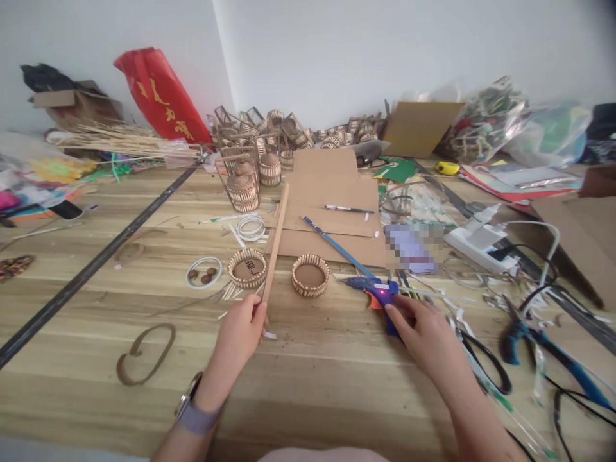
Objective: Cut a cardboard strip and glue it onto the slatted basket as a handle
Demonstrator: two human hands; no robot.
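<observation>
The left hand [244,326] is pinching a long, flat, pale-brown wooden strip [276,240] angled between two round, brown, slatted-wood trays [310,290], while the right hand [418,321] is touching a blue plastic glue gun [380,290], grip unclear, whose nozzle [341,280] could smear the nearer tray if swinging left.

Bright, diffuse light casts soft shadows on the near worktop [293,378]; a red indicator [382,292] glows on the glue gun [387,299]; outer edges stretch and blur.
</observation>
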